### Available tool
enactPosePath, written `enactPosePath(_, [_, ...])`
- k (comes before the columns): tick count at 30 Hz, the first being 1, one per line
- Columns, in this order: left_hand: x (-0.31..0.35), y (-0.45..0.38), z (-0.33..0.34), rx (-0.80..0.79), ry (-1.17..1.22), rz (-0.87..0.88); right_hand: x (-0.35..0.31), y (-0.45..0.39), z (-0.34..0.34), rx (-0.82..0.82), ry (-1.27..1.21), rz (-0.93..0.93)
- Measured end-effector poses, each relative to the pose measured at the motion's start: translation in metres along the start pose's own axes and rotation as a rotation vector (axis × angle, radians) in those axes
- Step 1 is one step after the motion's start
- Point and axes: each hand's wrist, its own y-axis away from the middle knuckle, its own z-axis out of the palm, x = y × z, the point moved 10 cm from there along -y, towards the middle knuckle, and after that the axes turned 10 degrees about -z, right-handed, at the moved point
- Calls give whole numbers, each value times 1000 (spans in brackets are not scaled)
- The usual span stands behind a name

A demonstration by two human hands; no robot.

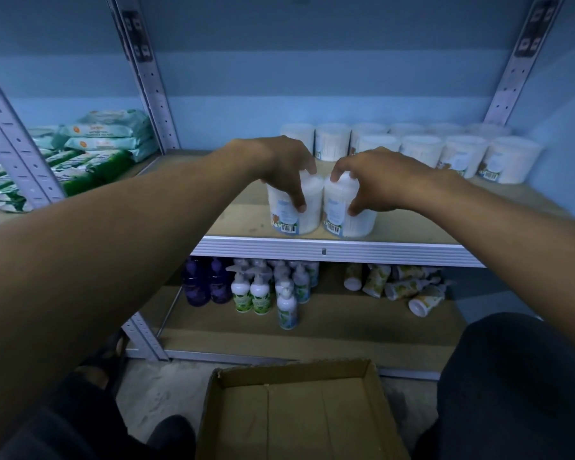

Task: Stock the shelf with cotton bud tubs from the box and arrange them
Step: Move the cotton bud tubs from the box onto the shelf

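Note:
Two clear cotton bud tubs stand side by side near the front edge of the wooden shelf [239, 214]. My left hand [279, 164] grips the left tub [287, 212] from above, fingers curled over its lid and thumb down its front. My right hand [375, 177] grips the right tub [352, 217] the same way. Several more tubs [422, 149] stand in two rows at the back right of the shelf. The cardboard box [299, 413] lies on the floor below me, its visible inside bare.
Packs of wipes [107, 141] are stacked on the neighbouring shelf at left. Pump bottles [256, 290] and toppled tubes [402, 287] fill the lower shelf. Metal uprights [146, 78] frame the bay. My knees flank the box.

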Motion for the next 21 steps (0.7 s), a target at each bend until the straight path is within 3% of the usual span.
enactPosePath(11, [-17,-32,0,185,145,-33,9,-45,0,13,66,7])
enactPosePath(21, [-34,-85,-3,203,185,-73,28,-89,-2,30,54,52])
